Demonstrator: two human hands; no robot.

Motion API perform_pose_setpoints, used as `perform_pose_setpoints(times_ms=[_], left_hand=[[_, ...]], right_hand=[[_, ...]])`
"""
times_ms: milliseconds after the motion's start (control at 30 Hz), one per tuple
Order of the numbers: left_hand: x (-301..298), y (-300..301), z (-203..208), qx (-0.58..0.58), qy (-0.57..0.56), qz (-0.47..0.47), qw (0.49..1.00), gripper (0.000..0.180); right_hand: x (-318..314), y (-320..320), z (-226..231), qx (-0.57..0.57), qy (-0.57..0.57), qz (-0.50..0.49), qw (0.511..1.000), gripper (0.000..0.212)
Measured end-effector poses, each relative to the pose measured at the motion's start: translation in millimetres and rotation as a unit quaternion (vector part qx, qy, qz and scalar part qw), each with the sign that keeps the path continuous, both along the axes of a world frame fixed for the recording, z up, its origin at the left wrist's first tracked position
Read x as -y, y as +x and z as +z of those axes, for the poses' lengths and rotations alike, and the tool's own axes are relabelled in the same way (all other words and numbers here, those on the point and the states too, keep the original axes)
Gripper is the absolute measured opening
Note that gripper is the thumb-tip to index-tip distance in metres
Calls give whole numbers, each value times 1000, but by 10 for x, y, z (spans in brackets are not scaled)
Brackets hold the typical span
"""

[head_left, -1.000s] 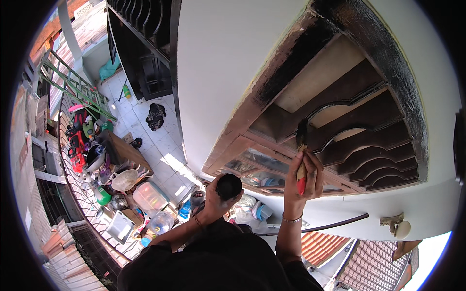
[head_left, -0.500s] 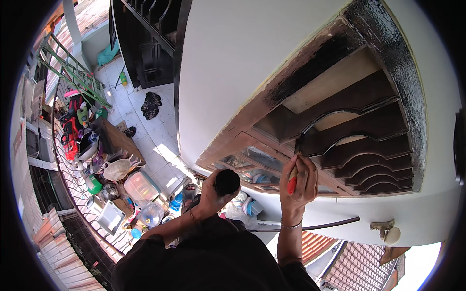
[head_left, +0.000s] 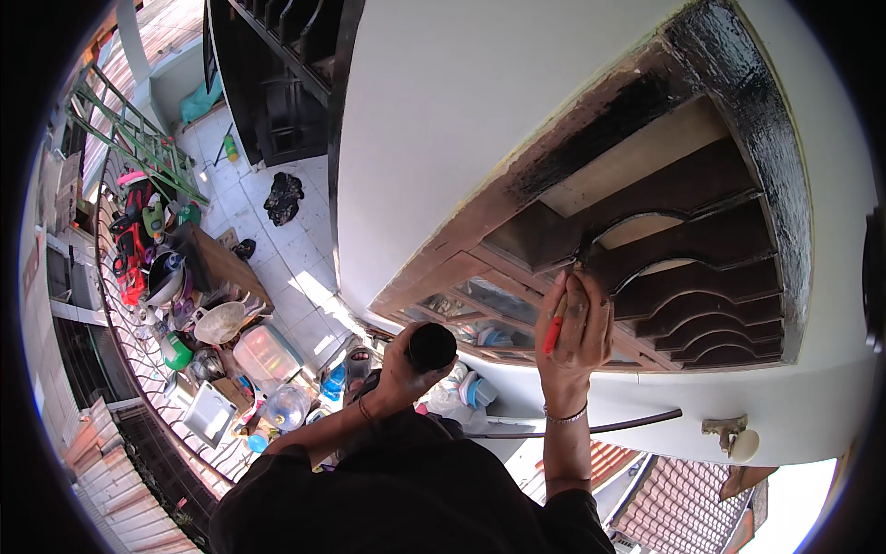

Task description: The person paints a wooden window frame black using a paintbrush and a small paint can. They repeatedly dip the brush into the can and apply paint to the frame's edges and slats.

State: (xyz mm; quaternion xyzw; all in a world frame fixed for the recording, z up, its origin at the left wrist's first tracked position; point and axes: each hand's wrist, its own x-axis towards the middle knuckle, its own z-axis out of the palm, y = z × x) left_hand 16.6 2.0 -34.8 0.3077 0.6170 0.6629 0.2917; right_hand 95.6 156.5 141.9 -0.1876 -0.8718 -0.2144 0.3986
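- Window frame, wooden, fills the right part of the head view; its right post is glossy black, while its upper-left rail runs from patchy black into bare-looking brown.
- Curved slats, dark brown, sit in rows inside the window frame, with black along some of their scalloped edges.
- Right hand is in front of the window frame's lower left half, its fingers pinched around a paintbrush.
- Paintbrush has a red handle end that shows below the fingers; its dark tip points up to the left ends of the slats in the window frame, and whether the bristles touch the wood I cannot tell.
- Left hand is curled around a dark container, just below the window frame's lower left corner.
- Dark container turns its round mouth upward near that corner of the window frame; its contents are too dark to make out.
- White wall surrounds the window frame.
- Clear plastic box lies among household clutter, well left of the window frame.
- Green ladder leans farther left of the window frame, beyond a crumpled black bag on pale floor tiles.
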Motion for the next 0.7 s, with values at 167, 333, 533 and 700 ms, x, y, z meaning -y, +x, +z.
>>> perform_pose_setpoints(times_ms=[167, 333, 533, 700], left_hand=[[5, -7, -27, -5, -6, 3, 1000, 56], [8, -30, -28, -5, -13, 1, 1000, 56], [13, -40, -31, 14, -6, -3, 1000, 56], [19, -34, -5, 2, -12, -7, 1000, 55]], right_hand=[[128, 51, -66, 96, -55, -13, 994, 18], [44, -29, 112, 47, 14, 1, 999, 17], [108, -15, 140, 49, -16, -9, 999, 19], [0, -34, 203, 87, -37, -35, 995, 19]])
